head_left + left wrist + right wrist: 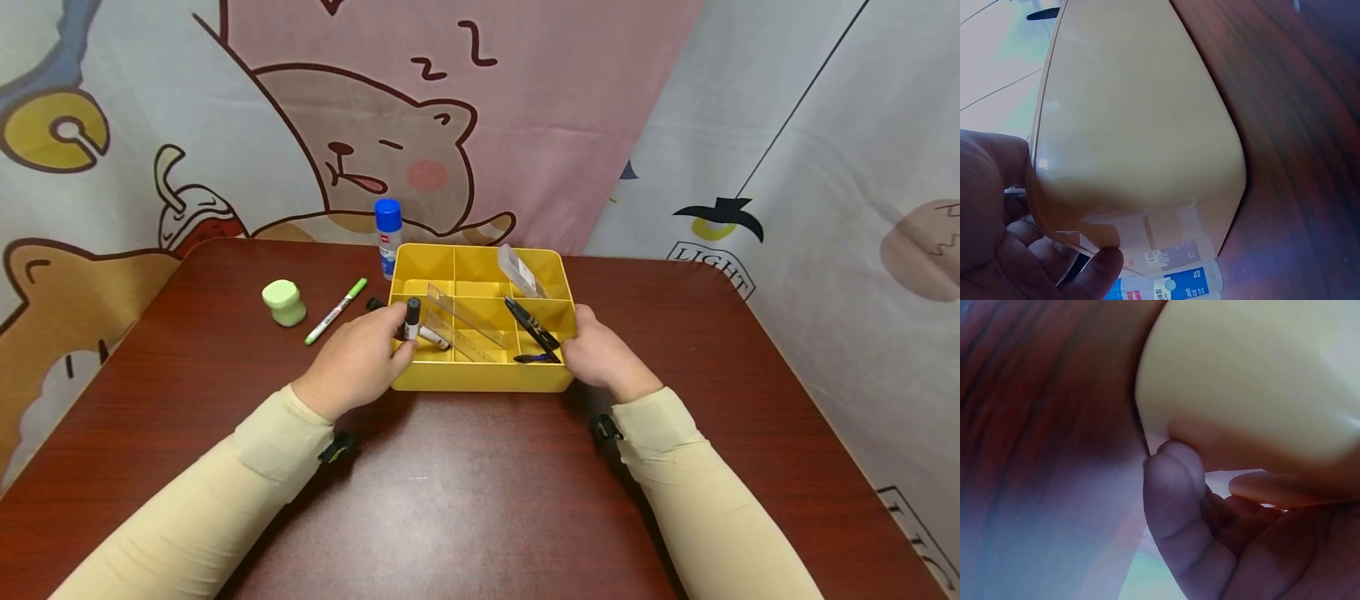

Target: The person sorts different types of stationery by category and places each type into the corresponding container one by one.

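Note:
Both hands are at the short ends of a yellow divided box [480,377]. My left hand [352,362] grips its left end near the rim, with fingertips against the outer wall in the left wrist view. A black-capped marker [412,317] stands by that thumb; whether the hand also pinches it I cannot tell. My right hand [603,354] holds the right end, its curled fingers [1175,500] touching the outer wall. Inside the box are clear rulers [472,321], a white marker [433,337], black pens [532,325], a blue pen [531,358] and a clear plastic case [521,271].
A blue-capped liquid glue bottle [387,237] stands behind the box's left corner. Left of the box lie a green-capped marker [336,312] and a pale green waisted object [285,302]. A black tip [375,304] shows behind my left fingers. A printed cloth hangs behind the brown table [480,500].

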Demonstrator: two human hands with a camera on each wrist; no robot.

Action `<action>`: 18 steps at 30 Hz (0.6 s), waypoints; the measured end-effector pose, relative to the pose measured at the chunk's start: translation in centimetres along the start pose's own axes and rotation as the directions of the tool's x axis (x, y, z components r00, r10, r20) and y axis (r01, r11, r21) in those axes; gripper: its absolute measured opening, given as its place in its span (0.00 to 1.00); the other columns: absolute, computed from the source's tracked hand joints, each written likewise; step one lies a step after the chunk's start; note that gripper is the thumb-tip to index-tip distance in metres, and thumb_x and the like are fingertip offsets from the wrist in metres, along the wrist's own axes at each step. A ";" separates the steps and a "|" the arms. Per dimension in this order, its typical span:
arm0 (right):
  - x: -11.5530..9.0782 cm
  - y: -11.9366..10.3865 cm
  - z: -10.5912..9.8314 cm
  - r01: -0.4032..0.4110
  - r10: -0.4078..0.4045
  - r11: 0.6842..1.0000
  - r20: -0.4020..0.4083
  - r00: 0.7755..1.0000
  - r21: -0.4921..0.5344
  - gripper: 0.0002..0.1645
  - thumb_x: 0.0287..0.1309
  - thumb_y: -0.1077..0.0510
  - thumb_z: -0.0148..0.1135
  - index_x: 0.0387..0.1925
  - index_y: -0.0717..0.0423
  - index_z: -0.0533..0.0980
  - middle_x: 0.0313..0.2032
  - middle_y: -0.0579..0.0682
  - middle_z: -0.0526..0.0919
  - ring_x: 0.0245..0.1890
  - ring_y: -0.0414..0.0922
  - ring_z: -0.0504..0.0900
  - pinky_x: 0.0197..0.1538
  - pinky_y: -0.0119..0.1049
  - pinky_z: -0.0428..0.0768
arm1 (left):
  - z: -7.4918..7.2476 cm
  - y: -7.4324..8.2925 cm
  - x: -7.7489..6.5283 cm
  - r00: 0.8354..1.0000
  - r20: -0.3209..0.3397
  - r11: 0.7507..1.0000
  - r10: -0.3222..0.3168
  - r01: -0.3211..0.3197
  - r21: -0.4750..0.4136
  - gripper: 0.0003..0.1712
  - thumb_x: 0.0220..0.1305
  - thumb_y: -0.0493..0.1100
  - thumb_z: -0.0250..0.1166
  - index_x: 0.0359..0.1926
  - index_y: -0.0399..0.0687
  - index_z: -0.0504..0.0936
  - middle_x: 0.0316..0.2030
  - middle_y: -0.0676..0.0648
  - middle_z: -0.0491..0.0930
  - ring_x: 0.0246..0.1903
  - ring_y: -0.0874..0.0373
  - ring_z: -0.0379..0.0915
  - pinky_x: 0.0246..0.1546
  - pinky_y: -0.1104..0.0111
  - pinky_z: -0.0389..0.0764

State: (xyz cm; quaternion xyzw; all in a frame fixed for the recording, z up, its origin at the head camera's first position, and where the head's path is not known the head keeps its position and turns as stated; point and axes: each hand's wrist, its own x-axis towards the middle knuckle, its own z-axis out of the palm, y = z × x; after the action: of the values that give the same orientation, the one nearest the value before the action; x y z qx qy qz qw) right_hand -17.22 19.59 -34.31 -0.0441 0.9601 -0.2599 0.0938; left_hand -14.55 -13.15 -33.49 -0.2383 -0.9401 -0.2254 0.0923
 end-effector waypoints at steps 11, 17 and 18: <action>0.1 0.1 0.1 0.004 -0.004 1.000 -0.002 1.000 -0.004 0.33 0.52 0.62 0.46 0.62 0.65 0.53 0.46 0.63 0.74 0.39 0.54 0.72 0.49 0.52 0.71 | -0.1 -0.1 0.0 1.000 0.009 1.000 0.005 -0.005 0.001 0.10 0.61 0.46 0.61 0.38 0.50 0.69 0.24 0.52 0.73 0.20 0.57 0.66 0.20 0.63 0.70; 0.1 0.2 0.1 0.007 -0.007 1.000 -0.008 1.000 -0.008 0.33 0.52 0.62 0.45 0.61 0.65 0.53 0.45 0.63 0.74 0.39 0.54 0.72 0.48 0.52 0.71 | -0.2 -0.2 0.1 1.000 0.022 1.000 0.002 -0.002 -0.016 0.10 0.61 0.46 0.62 0.38 0.51 0.70 0.26 0.52 0.76 0.21 0.59 0.68 0.22 0.63 0.72; 0.1 0.2 0.1 0.004 -0.004 1.000 -0.008 1.000 -0.006 0.34 0.52 0.62 0.46 0.61 0.65 0.53 0.45 0.63 0.74 0.39 0.54 0.72 0.48 0.52 0.71 | -0.1 -0.2 0.2 1.000 0.025 1.000 0.000 0.000 -0.019 0.10 0.61 0.46 0.63 0.38 0.52 0.70 0.27 0.53 0.76 0.22 0.59 0.68 0.22 0.63 0.72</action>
State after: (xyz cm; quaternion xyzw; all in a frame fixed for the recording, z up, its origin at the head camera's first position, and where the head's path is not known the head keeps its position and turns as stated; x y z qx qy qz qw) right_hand -17.34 19.67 -34.55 -0.0454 0.9611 -0.2572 0.0892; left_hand -14.76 -13.29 -33.39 -0.2419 -0.9390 -0.2314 0.0782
